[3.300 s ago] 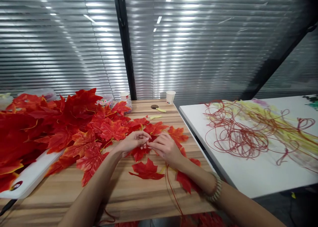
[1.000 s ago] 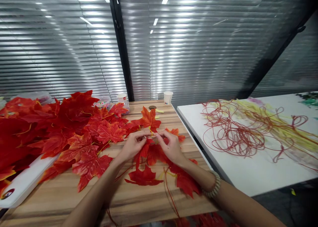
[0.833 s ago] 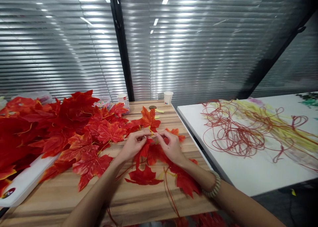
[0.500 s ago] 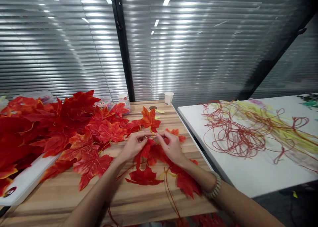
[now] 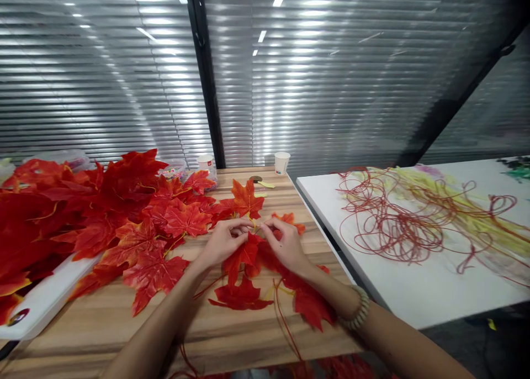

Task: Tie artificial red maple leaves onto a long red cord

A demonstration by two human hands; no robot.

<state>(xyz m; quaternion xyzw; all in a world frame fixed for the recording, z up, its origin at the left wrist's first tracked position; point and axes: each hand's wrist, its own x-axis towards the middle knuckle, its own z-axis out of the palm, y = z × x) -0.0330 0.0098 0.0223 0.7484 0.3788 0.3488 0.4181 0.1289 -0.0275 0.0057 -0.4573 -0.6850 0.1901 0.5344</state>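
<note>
My left hand (image 5: 226,239) pinches the thin yellow stem of a red artificial maple leaf (image 5: 247,198), whose blade points away from me. Facing it, my right hand (image 5: 285,243) has thumb and forefinger closed at the same small spot; whether they grip the stem or a cord there is too small to tell. Under and between the hands hang more red maple leaves (image 5: 240,294), strung close together. A red cord (image 5: 285,321) runs from them toward the table's near edge. A beaded bracelet (image 5: 358,307) circles my right wrist.
A large heap of red maple leaves (image 5: 95,202) covers the left side, partly over a white board (image 5: 58,296). Two paper cups (image 5: 282,163) stand at the back. On the white table (image 5: 314,194) at right lies tangled red cord (image 5: 397,230) beside yellow material (image 5: 467,219).
The upper leaf has shifted slightly left and tilted. My fingertips have moved a little apart around the stem; both hands stay in nearly the same place.
</note>
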